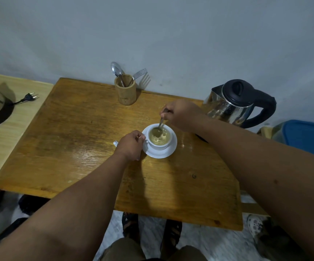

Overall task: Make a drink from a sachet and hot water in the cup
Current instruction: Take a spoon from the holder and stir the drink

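A white cup stands on a white saucer near the middle of the wooden table. The cup holds a pale brownish liquid with foam. My left hand grips the cup's handle at its left side. My right hand holds a metal spoon from above, its bowl dipped in the liquid. A small white scrap, perhaps the sachet, peeks out behind my left hand.
A steel kettle with black lid and handle stands at the table's far right. A wooden holder with a spoon and fork is at the back edge. A plug lies on the paler table to the left. A blue container sits right.
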